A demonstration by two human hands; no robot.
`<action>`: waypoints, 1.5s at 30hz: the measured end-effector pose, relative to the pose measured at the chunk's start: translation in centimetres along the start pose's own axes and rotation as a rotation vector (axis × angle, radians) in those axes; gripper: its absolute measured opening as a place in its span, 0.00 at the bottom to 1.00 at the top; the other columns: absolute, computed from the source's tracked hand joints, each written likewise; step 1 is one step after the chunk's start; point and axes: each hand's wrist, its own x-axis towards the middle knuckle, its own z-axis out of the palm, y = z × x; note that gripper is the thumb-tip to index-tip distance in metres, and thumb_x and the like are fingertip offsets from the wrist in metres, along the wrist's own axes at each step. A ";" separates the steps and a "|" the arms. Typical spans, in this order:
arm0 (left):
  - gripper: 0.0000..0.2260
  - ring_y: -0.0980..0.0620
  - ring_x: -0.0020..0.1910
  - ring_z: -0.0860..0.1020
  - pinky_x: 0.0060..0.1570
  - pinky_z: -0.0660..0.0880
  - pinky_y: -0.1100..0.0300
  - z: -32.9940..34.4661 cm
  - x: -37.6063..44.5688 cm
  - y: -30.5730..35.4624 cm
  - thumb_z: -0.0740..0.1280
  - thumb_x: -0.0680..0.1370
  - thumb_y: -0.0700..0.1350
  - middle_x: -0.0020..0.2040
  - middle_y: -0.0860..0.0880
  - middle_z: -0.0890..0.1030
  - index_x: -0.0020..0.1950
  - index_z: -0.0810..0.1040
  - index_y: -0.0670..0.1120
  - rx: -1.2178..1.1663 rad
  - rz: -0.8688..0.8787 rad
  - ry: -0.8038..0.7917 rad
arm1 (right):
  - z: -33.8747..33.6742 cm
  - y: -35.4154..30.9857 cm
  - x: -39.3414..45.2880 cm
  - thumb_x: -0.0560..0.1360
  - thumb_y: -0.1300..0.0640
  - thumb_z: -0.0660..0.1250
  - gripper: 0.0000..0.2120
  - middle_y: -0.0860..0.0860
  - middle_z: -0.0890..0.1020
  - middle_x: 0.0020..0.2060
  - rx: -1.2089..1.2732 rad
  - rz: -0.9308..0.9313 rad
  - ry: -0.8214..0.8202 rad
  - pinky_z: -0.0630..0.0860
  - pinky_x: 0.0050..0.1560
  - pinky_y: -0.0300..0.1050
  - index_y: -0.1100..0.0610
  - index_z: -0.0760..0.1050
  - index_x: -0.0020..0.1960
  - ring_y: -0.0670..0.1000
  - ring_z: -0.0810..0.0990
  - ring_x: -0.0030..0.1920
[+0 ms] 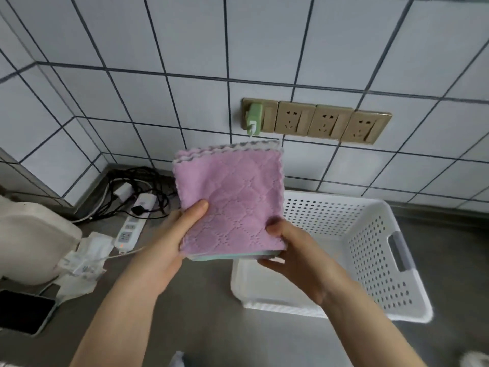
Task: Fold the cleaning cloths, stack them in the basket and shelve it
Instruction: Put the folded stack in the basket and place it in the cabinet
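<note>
No text, label, brand or number can be read anywhere. The wall sockets [316, 122] at 1 o'clock, the green charger [253, 116] at 12 o'clock and the power strip [129, 229] at 9 o'clock show only plain faces. The crumpled papers [83, 258] at 8 o'clock carry dark marks too blurred to make out.
</note>
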 end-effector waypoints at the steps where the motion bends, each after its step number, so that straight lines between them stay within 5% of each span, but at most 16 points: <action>1: 0.31 0.50 0.62 0.77 0.65 0.68 0.50 1.7 0.6 -0.6 0.74 0.67 0.58 0.62 0.48 0.80 0.66 0.74 0.47 0.061 -0.008 0.005 | -2.0 -0.4 -0.6 0.55 0.47 0.70 0.23 0.53 0.79 0.47 0.012 0.006 0.015 0.76 0.61 0.51 0.54 0.76 0.48 0.53 0.78 0.52; 6: 0.37 0.47 0.56 0.81 0.62 0.73 0.43 8.8 3.9 -4.7 0.77 0.59 0.62 0.56 0.48 0.83 0.63 0.73 0.47 0.257 -0.168 -0.016 | -10.7 -0.5 -2.5 0.52 0.55 0.68 0.16 0.53 0.72 0.41 0.094 0.101 0.043 0.71 0.61 0.51 0.54 0.71 0.40 0.51 0.71 0.46; 11: 0.07 0.43 0.48 0.82 0.56 0.76 0.49 13.7 7.6 -9.3 0.67 0.71 0.44 0.42 0.44 0.85 0.47 0.79 0.44 0.184 -0.416 0.101 | -17.4 1.1 -0.2 0.50 0.57 0.68 0.25 0.55 0.74 0.46 0.039 0.307 0.120 0.72 0.58 0.51 0.56 0.72 0.47 0.55 0.73 0.49; 17: 0.24 0.44 0.43 0.76 0.41 0.72 0.58 11.6 12.7 -13.0 0.66 0.48 0.42 0.42 0.42 0.74 0.43 0.73 0.42 0.412 -0.534 0.203 | -20.1 4.3 5.8 0.54 0.62 0.63 0.20 0.53 0.78 0.42 -0.025 0.486 0.050 0.76 0.54 0.47 0.56 0.75 0.46 0.54 0.77 0.47; 20: 0.26 0.44 0.41 0.75 0.39 0.71 0.56 10.7 14.5 -13.8 0.64 0.48 0.41 0.41 0.42 0.72 0.46 0.72 0.39 0.557 -0.549 0.247 | -19.7 6.3 8.4 0.53 0.65 0.62 0.08 0.53 0.72 0.33 -0.041 0.522 0.043 0.75 0.43 0.43 0.56 0.72 0.32 0.51 0.72 0.36; 24: 0.26 0.48 0.40 0.72 0.34 0.67 0.63 10.1 14.3 -14.0 0.60 0.52 0.38 0.40 0.43 0.71 0.50 0.72 0.37 0.695 -0.591 0.288 | -18.3 8.7 10.0 0.53 0.66 0.60 0.06 0.52 0.66 0.24 -0.079 0.565 0.007 0.69 0.34 0.38 0.56 0.65 0.24 0.49 0.67 0.28; 27: 0.20 0.48 0.32 0.68 0.30 0.61 0.65 8.7 14.2 -14.8 0.59 0.50 0.38 0.32 0.45 0.67 0.40 0.72 0.34 0.753 -0.602 0.305 | -17.5 9.1 10.6 0.54 0.66 0.59 0.07 0.51 0.66 0.23 -0.083 0.579 0.014 0.67 0.32 0.36 0.56 0.65 0.22 0.49 0.67 0.26; 30: 0.26 0.45 0.41 0.76 0.38 0.72 0.62 9.3 13.4 -14.2 0.62 0.55 0.39 0.41 0.41 0.76 0.53 0.72 0.33 0.780 -0.633 0.336 | -17.6 9.3 11.3 0.53 0.65 0.60 0.06 0.51 0.68 0.22 -0.098 0.584 0.030 0.67 0.30 0.38 0.57 0.65 0.22 0.49 0.68 0.26; 32: 0.37 0.42 0.62 0.73 0.60 0.71 0.56 9.8 13.2 -14.2 0.66 0.67 0.39 0.66 0.38 0.71 0.74 0.56 0.37 0.922 -0.539 0.341 | -17.5 9.7 11.5 0.52 0.63 0.63 0.06 0.51 0.69 0.24 -0.104 0.560 0.002 0.67 0.32 0.39 0.57 0.66 0.23 0.49 0.69 0.27; 34: 0.42 0.45 0.73 0.62 0.67 0.63 0.60 9.9 12.0 -14.3 0.64 0.74 0.35 0.77 0.45 0.55 0.77 0.38 0.47 1.116 -0.214 0.292 | -17.4 9.6 11.6 0.52 0.63 0.63 0.06 0.51 0.69 0.26 -0.111 0.551 -0.013 0.66 0.31 0.39 0.56 0.67 0.26 0.49 0.69 0.28; 36: 0.42 0.45 0.76 0.55 0.72 0.61 0.51 10.2 10.6 -13.8 0.61 0.73 0.33 0.78 0.47 0.50 0.77 0.41 0.54 1.443 0.263 0.248 | -17.1 9.1 11.3 0.54 0.63 0.62 0.06 0.51 0.69 0.28 -0.120 0.566 -0.017 0.66 0.30 0.37 0.55 0.66 0.27 0.48 0.68 0.28; 38: 0.41 0.42 0.74 0.62 0.67 0.66 0.44 10.1 10.1 -13.6 0.66 0.65 0.34 0.75 0.44 0.62 0.76 0.58 0.51 1.726 0.472 0.110 | -16.9 8.7 11.1 0.55 0.63 0.61 0.06 0.51 0.68 0.27 -0.131 0.571 -0.016 0.65 0.29 0.37 0.55 0.65 0.26 0.48 0.67 0.27; 40: 0.41 0.42 0.67 0.72 0.59 0.73 0.49 9.8 10.3 -13.8 0.76 0.54 0.36 0.69 0.44 0.73 0.67 0.73 0.47 1.845 0.469 -0.067 | -16.7 8.5 10.8 0.55 0.62 0.61 0.06 0.51 0.66 0.28 -0.153 0.564 -0.014 0.63 0.30 0.37 0.55 0.64 0.27 0.48 0.65 0.28; 42: 0.40 0.43 0.65 0.74 0.56 0.76 0.53 9.9 10.3 -13.8 0.80 0.54 0.39 0.69 0.44 0.73 0.65 0.74 0.47 1.847 0.379 -0.172 | -16.4 8.1 10.5 0.55 0.61 0.61 0.07 0.52 0.63 0.29 -0.182 0.539 -0.032 0.61 0.31 0.39 0.54 0.63 0.29 0.48 0.63 0.28; 45: 0.41 0.44 0.77 0.46 0.74 0.54 0.48 9.7 10.9 -14.4 0.68 0.73 0.37 0.78 0.46 0.43 0.78 0.47 0.51 1.852 0.254 -0.210 | -16.0 7.6 10.0 0.57 0.58 0.64 0.08 0.52 0.65 0.32 -0.231 0.518 -0.068 0.65 0.34 0.40 0.55 0.66 0.35 0.48 0.65 0.30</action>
